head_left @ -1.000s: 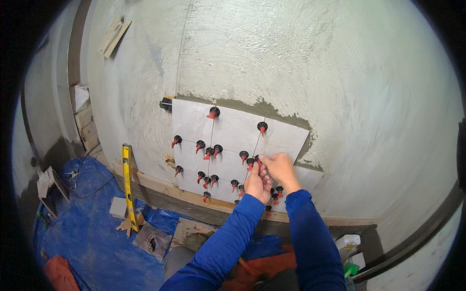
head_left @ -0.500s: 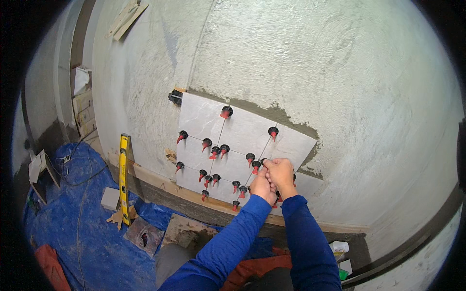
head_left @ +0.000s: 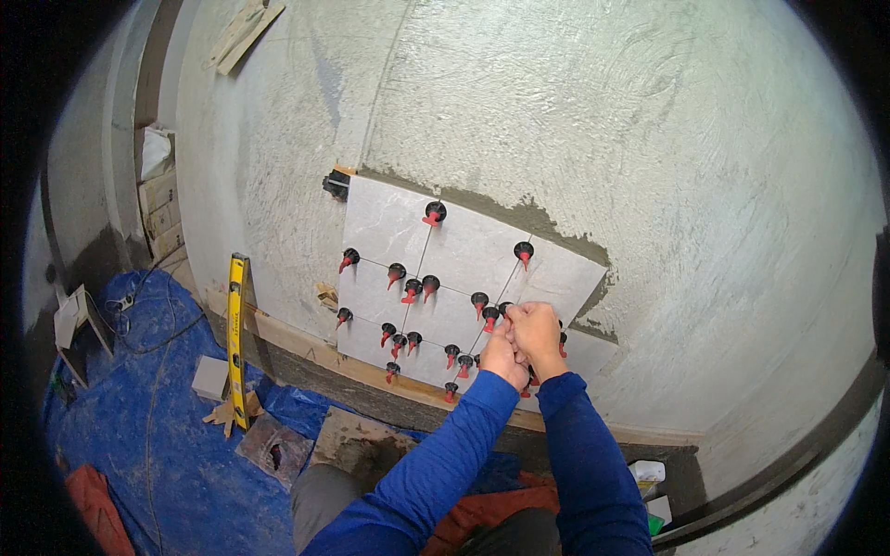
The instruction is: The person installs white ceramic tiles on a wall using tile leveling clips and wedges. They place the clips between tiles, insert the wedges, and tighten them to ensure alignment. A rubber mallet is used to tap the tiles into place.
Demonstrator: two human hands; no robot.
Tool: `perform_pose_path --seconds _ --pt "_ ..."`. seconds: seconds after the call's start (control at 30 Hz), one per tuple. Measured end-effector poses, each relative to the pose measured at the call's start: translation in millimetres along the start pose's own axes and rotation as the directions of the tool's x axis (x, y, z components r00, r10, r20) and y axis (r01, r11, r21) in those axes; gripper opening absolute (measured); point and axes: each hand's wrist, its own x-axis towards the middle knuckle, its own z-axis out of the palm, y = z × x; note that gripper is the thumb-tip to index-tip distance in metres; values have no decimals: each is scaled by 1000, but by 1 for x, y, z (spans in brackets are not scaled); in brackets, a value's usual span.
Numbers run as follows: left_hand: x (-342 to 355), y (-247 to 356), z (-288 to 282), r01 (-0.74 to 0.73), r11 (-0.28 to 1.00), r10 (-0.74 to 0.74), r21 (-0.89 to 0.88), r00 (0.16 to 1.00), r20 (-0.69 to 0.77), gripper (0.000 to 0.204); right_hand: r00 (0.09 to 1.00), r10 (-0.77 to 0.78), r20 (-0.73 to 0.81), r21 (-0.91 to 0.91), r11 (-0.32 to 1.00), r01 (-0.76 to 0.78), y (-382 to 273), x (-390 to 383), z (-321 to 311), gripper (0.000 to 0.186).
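Observation:
Grey wall tiles [head_left: 385, 222] are set on the lower wall, with black-and-red tile leveling clips [head_left: 431, 285] along their joints. My right hand [head_left: 540, 335] is closed, thumb and fingers pinched at a tile leveling clip [head_left: 505, 309] on a joint in the right part of the tiles. Just below and left of it, touching it, my left hand [head_left: 502, 360] is closed too. What its fingers hold, if anything, is hidden. Another leveling clip [head_left: 490, 319] stands right beside the fingers. My forearms cover some of the lower right tiles.
Wet mortar [head_left: 533, 221] borders the tiles' upper edge. A wooden batten [head_left: 287, 335] runs below them. At left, a yellow spirit level [head_left: 236, 338] leans upright above a blue tarp [head_left: 185, 435]. A mortar-smeared board [head_left: 357, 443] lies near my knee.
Both hands keep their place at the same clip, fingers still closed. The view has shifted very slightly; the clips and tiles have not visibly moved.

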Motion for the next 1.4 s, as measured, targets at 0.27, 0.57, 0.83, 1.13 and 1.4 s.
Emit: perform_pose_path --seconds 0.27,0.57,0.83,1.13,1.4 --pt "2 2 -3 37 999 -35 -37 998 44 34 1000 -30 2 -57 998 30 0 2 1 34" --pt "-2 -1 -2 -3 996 6 -86 999 32 26 980 105 170 67 991 -118 -8 -2 -10 39" --pt "0 -3 -4 -29 998 30 -64 999 14 26 996 -42 77 -32 999 44 2 8 0 35" --pt "2 -2 -8 -17 999 18 -36 999 33 25 996 42 79 96 994 -49 -8 -3 -3 35" --pt "-16 3 14 -8 999 4 -49 997 -77 31 985 97 141 192 974 -124 0 3 -2 36"
